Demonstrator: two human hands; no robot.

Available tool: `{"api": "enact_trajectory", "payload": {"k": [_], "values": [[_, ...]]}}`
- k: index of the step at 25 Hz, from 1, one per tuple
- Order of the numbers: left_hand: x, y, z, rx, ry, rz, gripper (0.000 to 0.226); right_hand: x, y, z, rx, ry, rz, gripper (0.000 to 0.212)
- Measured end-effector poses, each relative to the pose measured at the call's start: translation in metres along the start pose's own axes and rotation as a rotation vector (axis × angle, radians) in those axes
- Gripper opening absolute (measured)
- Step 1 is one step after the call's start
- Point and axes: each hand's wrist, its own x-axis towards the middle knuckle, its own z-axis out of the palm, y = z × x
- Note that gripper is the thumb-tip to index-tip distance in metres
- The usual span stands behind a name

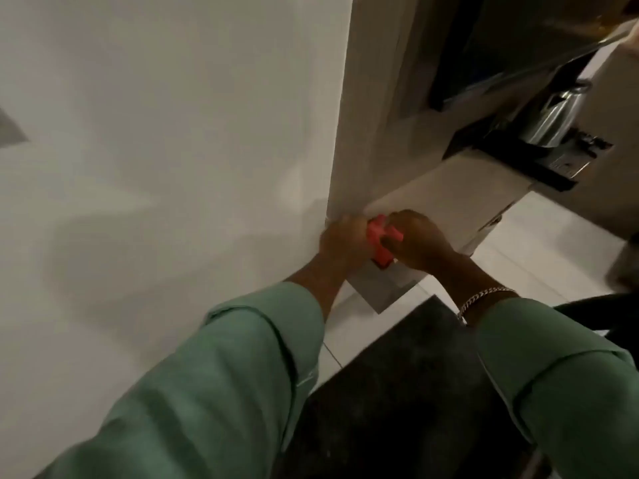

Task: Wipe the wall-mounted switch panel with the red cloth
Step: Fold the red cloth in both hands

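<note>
The red cloth (380, 240) is bunched small between both my hands, near the corner of the white wall (173, 133). My left hand (342, 242) is closed around its left side and my right hand (420, 238) grips its right side, fingers curled. Both arms wear pale green sleeves, and a silver chain bracelet (484, 299) circles my right wrist. A grey flat shape (10, 129) shows at the far left edge of the wall, cut off; I cannot tell whether it is the switch panel.
A white counter (460, 195) juts out right of the wall corner, with a steel kettle (549, 115) and a black appliance base (518, 160) on it. Below lie white floor tiles (539, 243) and a dark mat (397, 392). A grey block (380, 292) sits at the wall's foot.
</note>
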Motion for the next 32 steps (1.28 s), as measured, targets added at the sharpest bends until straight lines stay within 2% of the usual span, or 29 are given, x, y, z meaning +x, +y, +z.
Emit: {"api": "enact_trajectory", "payload": {"k": [2,4,6,8,10,13,17,19,21,24,26,29,32], "values": [[0.023,-0.003,0.030,-0.122,-0.060,-0.096,0.042,0.015,0.022,0.021,-0.062,-0.068,0.083,0.052],[0.035,-0.009,0.052,-0.286,-0.054,-0.266,0.065,0.021,0.038,0.042,-0.020,-0.073,0.187,0.056],[0.047,-0.013,0.071,-0.500,0.019,-0.391,0.075,0.034,0.052,0.061,0.061,-0.097,0.238,0.057],[0.056,-0.016,0.087,-0.698,0.090,-0.480,0.072,0.044,0.063,0.071,0.104,-0.100,0.241,0.051],[0.057,-0.018,0.094,-0.858,0.109,-0.578,0.069,0.049,0.065,0.076,0.146,-0.025,0.241,0.040],[0.053,-0.037,0.093,-0.973,0.095,-0.642,0.057,0.042,0.055,0.084,0.235,0.041,0.168,0.036],[0.027,-0.063,0.071,-1.061,0.070,-0.593,0.032,0.025,0.022,0.082,0.172,-0.040,0.084,0.036],[0.011,-0.073,0.047,-1.049,0.077,-0.544,0.024,0.014,-0.010,0.081,0.078,0.048,0.015,0.037],[-0.006,-0.083,0.015,-1.015,0.106,-0.492,0.023,-0.002,-0.051,0.079,0.053,0.194,-0.094,0.037],[-0.038,-0.099,-0.047,-1.009,0.099,-0.420,0.022,-0.024,-0.119,0.069,0.051,0.307,-0.299,0.042],[-0.066,-0.110,-0.090,-1.108,0.078,-0.363,0.021,-0.035,-0.164,0.059,0.066,0.323,-0.408,0.048],[-0.111,-0.129,-0.160,-1.274,0.078,-0.220,0.023,-0.047,-0.235,0.036,0.071,0.321,-0.541,0.070],[-0.161,-0.133,-0.234,-1.258,0.097,-0.091,0.018,-0.059,-0.304,0.015,0.142,0.376,-0.684,0.077]]}}
